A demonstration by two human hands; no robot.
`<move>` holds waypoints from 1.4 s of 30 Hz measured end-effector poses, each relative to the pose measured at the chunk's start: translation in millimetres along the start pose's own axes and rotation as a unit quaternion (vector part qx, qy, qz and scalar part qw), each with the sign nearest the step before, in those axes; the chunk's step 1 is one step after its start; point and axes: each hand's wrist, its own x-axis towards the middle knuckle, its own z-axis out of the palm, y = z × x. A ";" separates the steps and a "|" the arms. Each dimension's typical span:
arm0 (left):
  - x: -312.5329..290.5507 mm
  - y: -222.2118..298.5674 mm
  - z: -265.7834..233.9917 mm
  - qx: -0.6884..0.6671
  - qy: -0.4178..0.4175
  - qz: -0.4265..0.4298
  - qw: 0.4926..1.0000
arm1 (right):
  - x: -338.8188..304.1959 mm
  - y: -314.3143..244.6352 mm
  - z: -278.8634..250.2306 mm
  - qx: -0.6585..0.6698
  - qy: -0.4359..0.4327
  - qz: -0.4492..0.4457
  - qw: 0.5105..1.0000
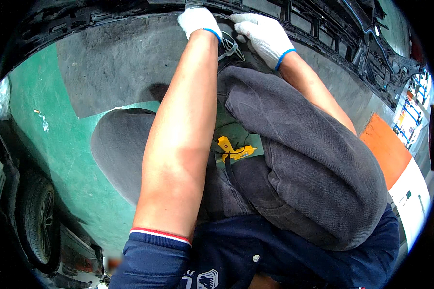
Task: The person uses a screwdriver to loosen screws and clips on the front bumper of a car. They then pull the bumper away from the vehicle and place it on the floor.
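My left hand [199, 23], in a white knit glove with a blue cuff, is closed at the near edge of a long black plastic car part [58, 29], possibly a bumper. Its fingertips are hidden, and a small grey piece shows just beyond them. Just to the right, my right hand [265, 37], gloved the same way, points left along that edge. Its index finger and thumb come together and the other fingers curl beneath; what they pinch is too small to make out. Below the hands, a yellow glue gun [236, 150] with a dark cord lies between my legs.
A dark grey mat [111, 67] covers part of the green floor [48, 115]. At the lower left stands a car with a black wheel [38, 219]. An orange panel [386, 147] and a white panel [412, 202] are on the right. My bent knees are close under my arms.
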 end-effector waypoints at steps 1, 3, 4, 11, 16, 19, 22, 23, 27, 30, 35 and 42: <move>-1.0 0.3 -1.1 0.010 -0.009 -0.001 1.000 | -1.5 0.0 0.2 0.000 0.002 0.006 1.000; -2.3 1.3 -3.0 0.021 -0.016 -0.002 1.000 | -4.4 -0.6 1.5 0.051 -0.001 0.082 0.995; -2.0 2.2 -3.8 0.020 -0.018 -0.003 1.000 | -4.7 -1.0 4.0 0.062 0.016 0.033 0.997; 3.7 4.3 -3.4 0.056 -0.058 -0.011 0.997 | -5.4 -3.3 9.0 0.146 0.024 0.070 0.986; 6.5 4.1 -4.0 0.066 -0.067 -0.011 0.996 | -6.5 -5.6 11.3 0.216 0.017 0.120 0.969; 7.7 5.1 -6.2 0.057 -0.076 -0.010 0.995 | -6.3 -4.5 13.1 0.263 0.018 0.157 0.952; 8.4 5.1 -7.6 0.064 -0.071 -0.007 0.995 | -4.3 -3.9 14.7 0.270 0.014 0.130 0.954; 9.2 4.8 -7.8 0.065 -0.070 -0.013 0.995 | -3.3 -4.6 15.4 0.271 0.016 0.102 0.957; 13.2 5.3 -6.8 0.070 -0.073 -0.014 0.995 | -4.2 -11.4 14.3 0.343 0.014 0.227 0.911; 15.6 6.9 -5.2 0.070 -0.094 -0.019 0.993 | -6.0 -17.9 16.0 0.364 0.037 0.237 0.900; 16.3 3.6 -9.5 0.068 -0.063 -0.025 0.995 | -3.5 -21.3 21.7 0.411 0.057 0.246 0.876; 11.8 -5.3 -12.2 0.082 -0.050 0.029 0.995 | 9.6 -21.8 -2.3 0.341 -0.029 0.239 0.909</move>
